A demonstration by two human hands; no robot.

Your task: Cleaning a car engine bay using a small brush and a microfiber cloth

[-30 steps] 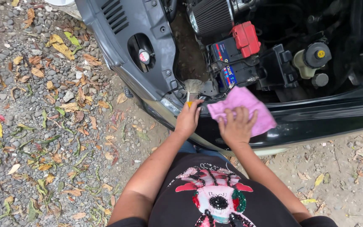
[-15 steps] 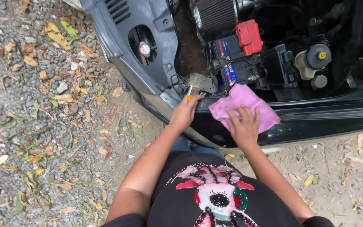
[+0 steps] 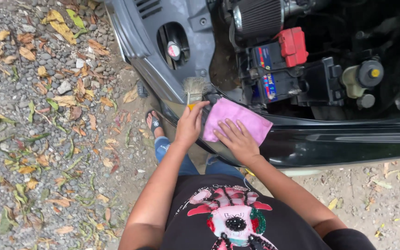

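While the open engine bay of the black car (image 3: 348, 139) fills the upper right of the view, the person stands at its front edge, leaning over the glossy black body panel. Work looks to be at the dusting-and-wiping stage: brush loosening dirt at the bay's rim, cloth ready on the panel.

Grey plastic inner trim (image 3: 163, 60) with a round opening slopes down at the left of the bay. Behind it sit a dark car battery with a red terminal cover (image 3: 278, 65), a ribbed black air filter (image 3: 260, 18) and a pale fluid reservoir with a black cap (image 3: 362, 76).

A folded pink cloth (image 3: 239, 120) lies on the panel edge, and the right hand (image 3: 237, 139) rests flat on it, fingers spread and pressing down. The left hand (image 3: 188, 127) is closed around the orange handle of a small paintbrush with pale bristles (image 3: 194, 90), bristles pointing up against the grey trim, just beside the cloth.

As a judgement, any following stroke needs a light, controlled sweep in that narrow gap, keeping clear of the battery terminals.

Underfoot is grey gravel strewn with dry yellow and brown leaves (image 3: 47, 115), outdoors in daylight; a sandalled foot (image 3: 153, 122) shows beside the bumper.
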